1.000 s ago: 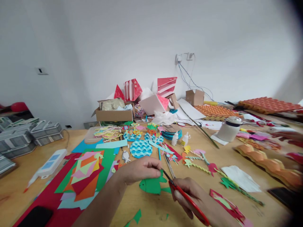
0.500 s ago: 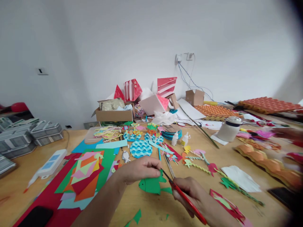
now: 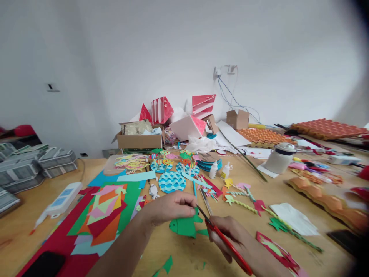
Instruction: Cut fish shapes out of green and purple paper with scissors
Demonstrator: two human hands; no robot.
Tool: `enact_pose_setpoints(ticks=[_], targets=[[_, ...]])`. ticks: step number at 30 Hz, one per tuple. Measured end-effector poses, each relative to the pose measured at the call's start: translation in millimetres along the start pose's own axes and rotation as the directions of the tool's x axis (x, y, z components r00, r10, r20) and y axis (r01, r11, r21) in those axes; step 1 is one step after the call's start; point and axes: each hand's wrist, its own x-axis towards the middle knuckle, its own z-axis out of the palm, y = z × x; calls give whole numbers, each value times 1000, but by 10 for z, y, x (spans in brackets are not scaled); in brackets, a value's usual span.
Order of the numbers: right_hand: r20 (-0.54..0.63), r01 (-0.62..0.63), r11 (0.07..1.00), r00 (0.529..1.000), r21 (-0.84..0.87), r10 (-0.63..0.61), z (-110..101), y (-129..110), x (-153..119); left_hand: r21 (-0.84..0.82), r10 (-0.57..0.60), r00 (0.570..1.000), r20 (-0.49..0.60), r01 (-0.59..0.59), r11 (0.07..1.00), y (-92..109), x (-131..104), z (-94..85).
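Near the front middle of the table, my left hand (image 3: 177, 207) pinches a green paper fish (image 3: 184, 227) by its upper edge. The fish has a small dark eye at its left end, and its tail points right. My right hand (image 3: 232, 238) grips red-handled scissors (image 3: 229, 244), their blades angled up and left against the fish's right side. From this angle I cannot tell how far apart the blades are. A green paper offcut (image 3: 167, 264) lies on the table below the fish.
Coloured paper sheets (image 3: 108, 207) are stacked at left beside a white glue gun (image 3: 65, 200). Blue wave-patterned discs (image 3: 172, 182) and glue bottles (image 3: 213, 169) stand beyond my hands. Braided strings with paper shapes (image 3: 245, 206), a white tissue (image 3: 294, 219) and a lidded mug (image 3: 279, 157) are at right.
A blurred hand at the far right has gone out of view, and a white object shows there now. My hands, the fish and the scissors have hardly moved.
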Motion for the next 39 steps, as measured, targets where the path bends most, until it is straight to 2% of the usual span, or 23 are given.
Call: enact_pose_setpoints(ticks=[19,23,28,32,35,39], targets=[[-12,33,999,999,37,-33,9,3,38,-41,-11,999,-40,10,999,-8,-16,-6],[-64,45,997,997,64,-41,32,70,59,-70,-14,992,-123,5,998,-26,-12,20],[-241,116,980,968,163,-74,97,135,182,-232,43,940,-340,-128,964,-55,11,121],[-263,147,982,958,122,-110,171,129,269,-394,46,912,-408,-221,892,-40,28,211],[-255,156,986,958,65,-135,210,123,284,-357,55,875,-481,-252,899,4,31,250],[-242,167,983,960,81,-143,218,120,279,-222,79,825,-560,-241,945,62,34,265]])
